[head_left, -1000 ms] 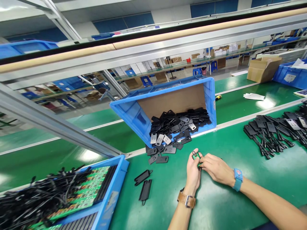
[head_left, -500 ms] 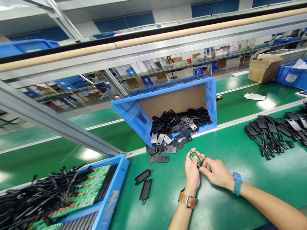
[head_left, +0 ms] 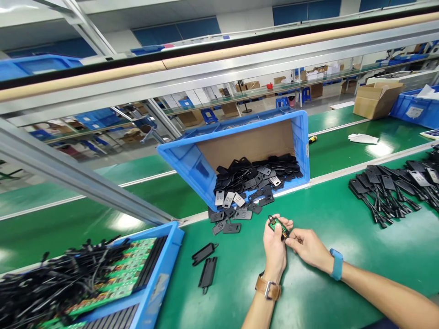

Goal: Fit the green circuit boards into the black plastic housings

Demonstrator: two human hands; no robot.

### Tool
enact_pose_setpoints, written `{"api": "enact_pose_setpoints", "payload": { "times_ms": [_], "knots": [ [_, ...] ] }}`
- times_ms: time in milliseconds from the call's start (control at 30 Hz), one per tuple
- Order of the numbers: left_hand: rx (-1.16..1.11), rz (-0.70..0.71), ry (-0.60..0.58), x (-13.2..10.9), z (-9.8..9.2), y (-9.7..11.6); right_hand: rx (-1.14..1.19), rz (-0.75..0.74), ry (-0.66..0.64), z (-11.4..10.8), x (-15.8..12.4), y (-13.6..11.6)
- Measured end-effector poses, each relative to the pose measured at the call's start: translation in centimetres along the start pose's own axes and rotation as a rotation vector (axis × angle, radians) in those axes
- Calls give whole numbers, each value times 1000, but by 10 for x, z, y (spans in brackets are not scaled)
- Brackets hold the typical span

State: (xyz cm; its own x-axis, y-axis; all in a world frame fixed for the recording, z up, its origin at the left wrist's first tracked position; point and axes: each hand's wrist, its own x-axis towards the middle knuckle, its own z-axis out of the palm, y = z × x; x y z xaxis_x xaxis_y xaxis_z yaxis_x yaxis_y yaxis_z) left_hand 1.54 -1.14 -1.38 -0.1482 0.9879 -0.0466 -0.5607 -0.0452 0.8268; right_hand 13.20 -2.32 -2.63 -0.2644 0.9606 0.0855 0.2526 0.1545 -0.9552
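My left hand is closed around a small green circuit board seated in a black plastic case, the thumb lying across the board. A small black loop sticks out at the case's far end. At the near end, thin coloured wires show. There my right hand pinches the black cable at the wires; its fingertips partly hide it. Two black case halves with loops lie on the green table to the left of my hands.
A tilted blue bin spills black and grey covers onto the table ahead. At left, a blue tray holds circuit boards with black cables. Finished-looking cased pieces with cables are piled at right. A metal post rises at left.
The board in my left hand has turned slightly and shows more of its face. My right hand has shifted a little, still pinching at the wire end.
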Motion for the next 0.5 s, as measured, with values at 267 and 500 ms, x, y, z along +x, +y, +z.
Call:
{"api": "enact_pose_setpoints", "payload": {
  "times_ms": [267,500],
  "knots": [
    [-82,-40,-6,-3,0,-2,43,-14,13,1,0,-2],
    [-142,-62,15,-4,0,-1,171,64,-45,-1,6,0]
  ]
}}
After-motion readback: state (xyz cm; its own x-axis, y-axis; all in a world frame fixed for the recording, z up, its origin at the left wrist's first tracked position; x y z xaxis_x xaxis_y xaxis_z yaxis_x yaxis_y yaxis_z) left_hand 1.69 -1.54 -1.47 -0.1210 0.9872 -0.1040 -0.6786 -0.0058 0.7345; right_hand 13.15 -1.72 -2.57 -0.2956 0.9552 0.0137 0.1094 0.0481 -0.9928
